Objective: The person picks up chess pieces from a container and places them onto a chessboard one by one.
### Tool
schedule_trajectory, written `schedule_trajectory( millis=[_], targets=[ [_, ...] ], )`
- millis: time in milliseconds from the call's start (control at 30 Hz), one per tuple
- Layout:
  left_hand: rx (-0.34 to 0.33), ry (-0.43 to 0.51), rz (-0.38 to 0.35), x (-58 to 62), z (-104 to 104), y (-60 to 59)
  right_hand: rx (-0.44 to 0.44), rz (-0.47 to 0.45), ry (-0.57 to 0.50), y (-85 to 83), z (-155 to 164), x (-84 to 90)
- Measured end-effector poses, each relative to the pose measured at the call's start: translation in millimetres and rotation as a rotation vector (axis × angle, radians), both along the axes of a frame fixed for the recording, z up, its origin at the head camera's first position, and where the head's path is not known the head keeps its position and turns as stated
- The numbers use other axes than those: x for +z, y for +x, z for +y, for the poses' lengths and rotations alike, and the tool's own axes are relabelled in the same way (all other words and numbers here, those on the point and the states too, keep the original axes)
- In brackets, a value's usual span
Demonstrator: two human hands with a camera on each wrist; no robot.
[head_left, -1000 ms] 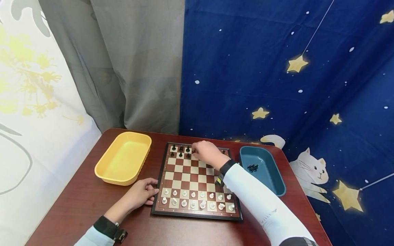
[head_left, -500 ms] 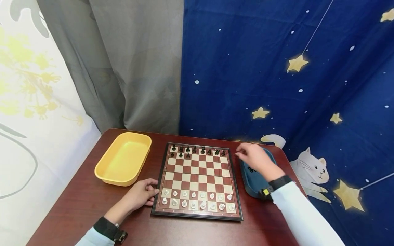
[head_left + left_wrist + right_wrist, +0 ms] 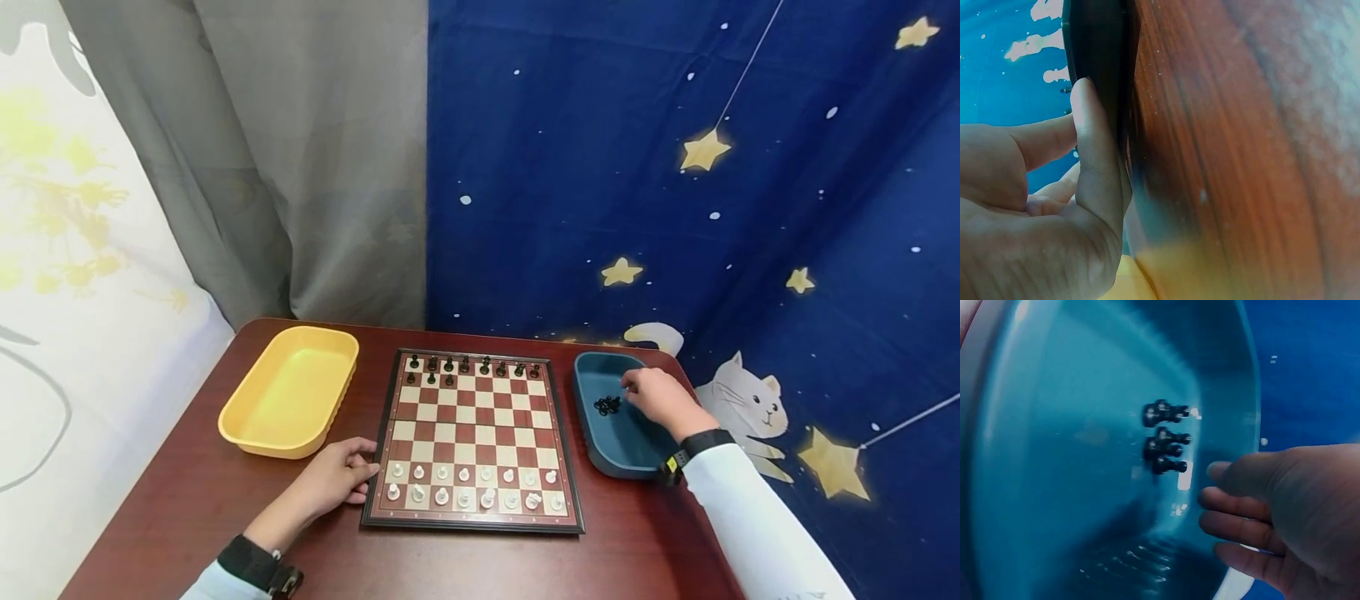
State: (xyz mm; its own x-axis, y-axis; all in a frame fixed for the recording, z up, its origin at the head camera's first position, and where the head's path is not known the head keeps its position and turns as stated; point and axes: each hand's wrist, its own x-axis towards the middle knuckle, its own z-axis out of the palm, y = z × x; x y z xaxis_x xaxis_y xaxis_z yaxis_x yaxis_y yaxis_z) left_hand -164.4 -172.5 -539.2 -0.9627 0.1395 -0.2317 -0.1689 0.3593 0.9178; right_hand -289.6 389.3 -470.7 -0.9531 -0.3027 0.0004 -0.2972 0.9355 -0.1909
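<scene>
Tabletop chessboard (image 3: 471, 440): right hand (image 3: 656, 396) hides tray (image 3: 617, 433) rim.

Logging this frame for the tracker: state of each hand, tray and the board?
left hand: open, fingers against the chessboard's edge
right hand: open, over the teal tray, holds nothing
teal tray: a few black pawns inside
yellow tray: nothing inside
chessboard: flat on the table, partly set
</scene>
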Motion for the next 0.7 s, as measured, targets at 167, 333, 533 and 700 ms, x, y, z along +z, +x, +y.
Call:
schedule_trajectory(
  millis=[167, 333, 533, 700],
  targets=[
    [-0.010, 0.014, 0.009, 1.5, -1, 2.2, 0.060, -0.010, 0.058, -11.2, -5, -11.8],
    [-0.017, 0.019, 0.015, 2.9, -1, 2.5, 0.062, 0.005, 0.065, -17.2, -8, -20.1],
    [-0.027, 0.016, 0.017, 1.7, -1, 1.2, 0.050, 0.017, 0.065, -15.4, -5, -23.1],
    [-0.022, 0.006, 0.021, 2.0, 0, 0.5, 0.050, 0.027, 0.043, -10.0, -2, -18.8]
  ],
)
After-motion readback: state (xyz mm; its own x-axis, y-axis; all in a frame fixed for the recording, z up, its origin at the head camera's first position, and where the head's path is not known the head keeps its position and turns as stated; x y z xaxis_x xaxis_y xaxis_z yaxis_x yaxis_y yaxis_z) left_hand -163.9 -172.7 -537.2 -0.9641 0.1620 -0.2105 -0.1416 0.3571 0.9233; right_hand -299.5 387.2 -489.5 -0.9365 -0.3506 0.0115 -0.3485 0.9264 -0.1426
